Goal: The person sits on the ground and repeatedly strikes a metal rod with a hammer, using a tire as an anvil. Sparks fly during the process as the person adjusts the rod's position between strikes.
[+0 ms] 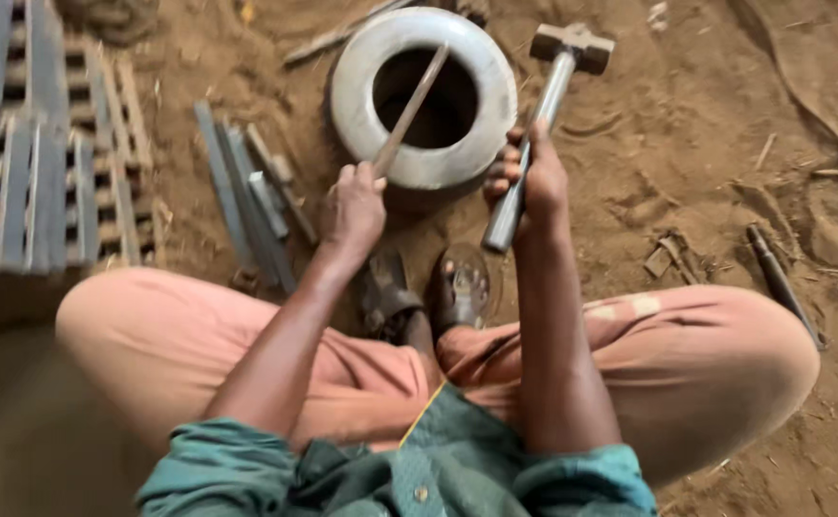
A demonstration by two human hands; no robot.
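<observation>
Metal ring: left hand grips rod across opening; right hand clenches hammer; interior dark, unreadable.

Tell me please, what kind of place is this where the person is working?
Probably an informal outdoor metal workshop, set on the ground. The person sits on bare dirt ground, the right hand holding a hammer beside a heavy metal ring, with flat metal bars lying nearby.
</observation>
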